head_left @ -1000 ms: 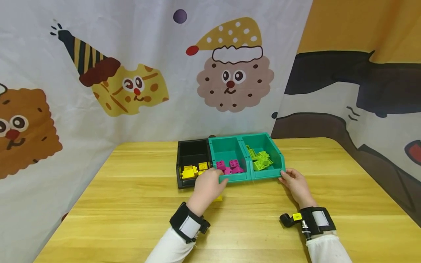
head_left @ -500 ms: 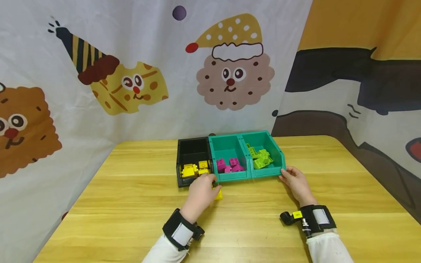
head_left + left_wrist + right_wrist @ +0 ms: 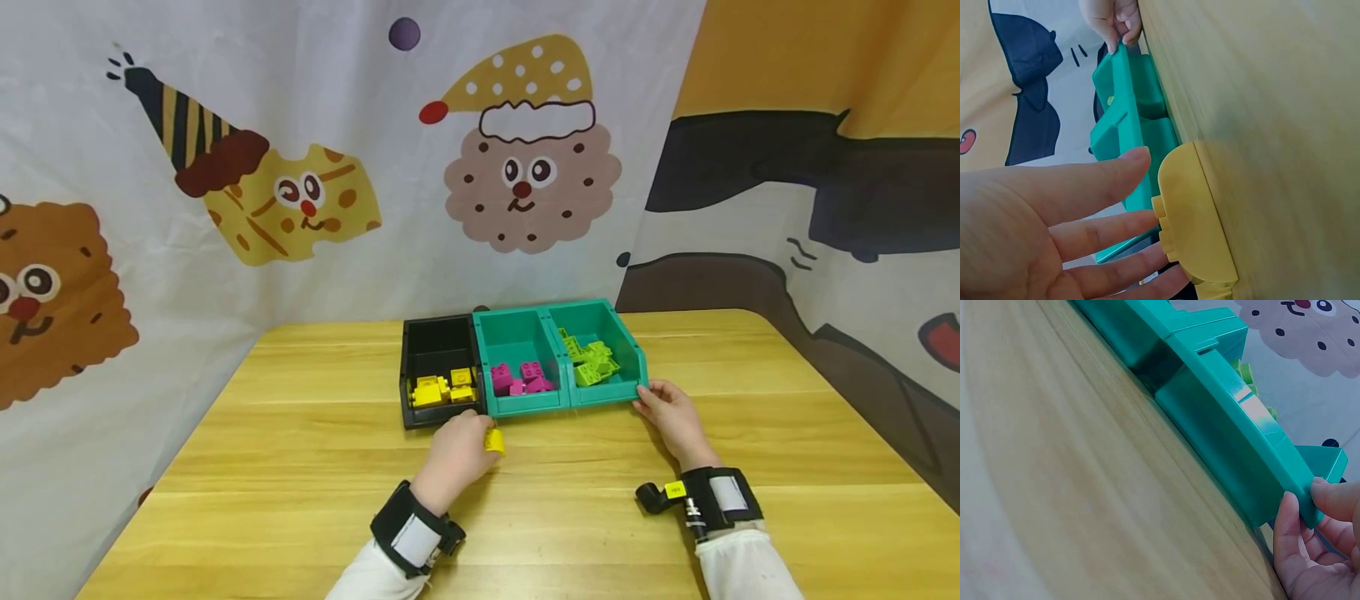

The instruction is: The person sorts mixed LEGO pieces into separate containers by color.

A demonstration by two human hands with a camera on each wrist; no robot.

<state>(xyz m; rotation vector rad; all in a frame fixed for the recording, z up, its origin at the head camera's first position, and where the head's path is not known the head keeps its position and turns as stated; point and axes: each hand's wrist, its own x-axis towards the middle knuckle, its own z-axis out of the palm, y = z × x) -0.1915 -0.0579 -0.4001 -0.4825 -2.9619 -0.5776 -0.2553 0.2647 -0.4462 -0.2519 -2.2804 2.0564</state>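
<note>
A yellow building brick point(image 3: 1191, 212) with one rounded side lies on the table in front of the bins. My left hand point(image 3: 457, 450) is at this brick point(image 3: 494, 442); in the left wrist view its fingers reach straight to the studs, and the thumb point(image 3: 1129, 164) stands apart from the brick. My right hand point(image 3: 671, 419) pinches the front right corner of the right teal bin point(image 3: 1222, 437) between thumb and fingers. Yellow bricks point(image 3: 431, 390) sit in the black bin point(image 3: 422, 418), magenta bricks point(image 3: 531, 372) in the middle teal bin point(image 3: 528, 403), lime green bricks point(image 3: 596, 364) in the right one.
The three bins stand side by side toward the back of the wooden table point(image 3: 315, 492). Behind the table hangs a cloth point(image 3: 300, 67) printed with cartoon figures. A wrist camera point(image 3: 656, 498) is strapped to the right wrist.
My left hand has come away from the front of the bins, down toward the yellow brick, which now shows more fully. My right hand keeps its hold on the bin corner.
</note>
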